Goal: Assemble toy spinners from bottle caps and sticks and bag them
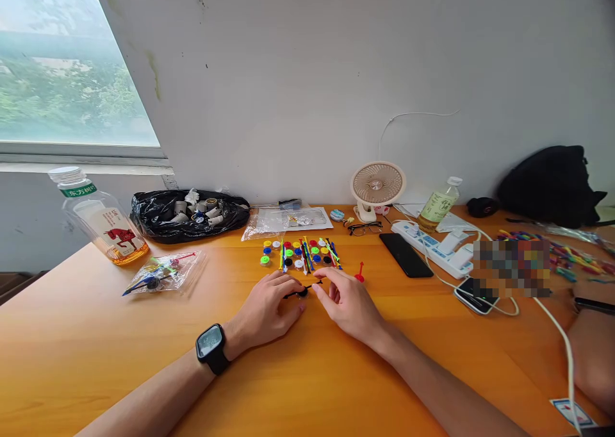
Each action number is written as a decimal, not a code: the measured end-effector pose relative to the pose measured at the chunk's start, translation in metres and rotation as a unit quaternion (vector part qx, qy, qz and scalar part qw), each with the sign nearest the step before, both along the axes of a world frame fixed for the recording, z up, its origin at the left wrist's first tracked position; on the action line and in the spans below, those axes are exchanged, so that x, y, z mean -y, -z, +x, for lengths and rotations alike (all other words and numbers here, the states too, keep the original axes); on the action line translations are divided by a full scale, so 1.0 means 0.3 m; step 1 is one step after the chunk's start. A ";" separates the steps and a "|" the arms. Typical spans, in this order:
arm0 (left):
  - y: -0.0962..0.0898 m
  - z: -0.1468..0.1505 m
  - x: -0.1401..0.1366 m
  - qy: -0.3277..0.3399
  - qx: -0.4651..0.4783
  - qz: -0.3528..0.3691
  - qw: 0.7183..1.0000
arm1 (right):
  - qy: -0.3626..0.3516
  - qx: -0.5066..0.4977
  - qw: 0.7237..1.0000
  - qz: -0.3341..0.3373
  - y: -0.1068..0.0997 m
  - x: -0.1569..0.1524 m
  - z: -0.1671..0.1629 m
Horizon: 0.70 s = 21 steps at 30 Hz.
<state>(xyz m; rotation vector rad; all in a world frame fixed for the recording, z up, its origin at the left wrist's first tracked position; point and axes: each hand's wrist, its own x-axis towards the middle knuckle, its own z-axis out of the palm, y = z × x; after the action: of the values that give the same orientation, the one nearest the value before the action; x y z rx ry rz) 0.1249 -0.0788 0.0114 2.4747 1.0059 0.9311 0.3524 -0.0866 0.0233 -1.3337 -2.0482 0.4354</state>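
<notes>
A thin black plastic stick (313, 286) lies across a small round black-topped piece (302, 292) just above the table, between my two hands. My left hand (269, 305), with a black watch on its wrist, has its fingers curled over the stick's left end and its thumb beside the round piece. The thumb and forefinger of my right hand (348, 302) close around the stick's right end. Behind them are several small round pieces (289, 253) in various colours, with bundles of coloured sticks (307, 255) among them. A red stick-and-disc piece (359, 274) is right of my right hand.
At left are a large bottle (108, 222), a clear bag of parts (166, 272) and a black plastic bag (144, 216). Toward the right stand a fan (377, 186), a phone (406, 255), a power strip (430, 248) with cables, and another bottle (437, 207). Another person's arm (596, 354) rests at far right.
</notes>
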 end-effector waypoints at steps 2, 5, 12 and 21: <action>-0.001 -0.001 0.001 -0.002 0.001 0.001 1.000 | -0.003 -0.005 1.000 -0.006 0.000 -0.001 0.000; -0.002 -0.002 0.003 -0.004 0.001 0.000 1.000 | -0.006 -0.014 1.000 -0.011 -0.004 -0.001 0.001; -0.007 0.001 0.009 0.017 -0.006 0.003 1.000 | -0.027 -0.022 0.999 -0.006 -0.013 0.000 -0.001; -0.042 -0.027 0.021 -0.032 0.048 0.014 0.998 | -0.038 -0.073 0.995 -0.058 -0.026 0.012 0.005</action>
<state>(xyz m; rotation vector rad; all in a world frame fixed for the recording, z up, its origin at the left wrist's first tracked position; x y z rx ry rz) 0.1169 -0.0851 0.0241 2.4065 1.0518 1.0808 0.3540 -0.0901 0.0310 -1.2551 -1.9829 0.6750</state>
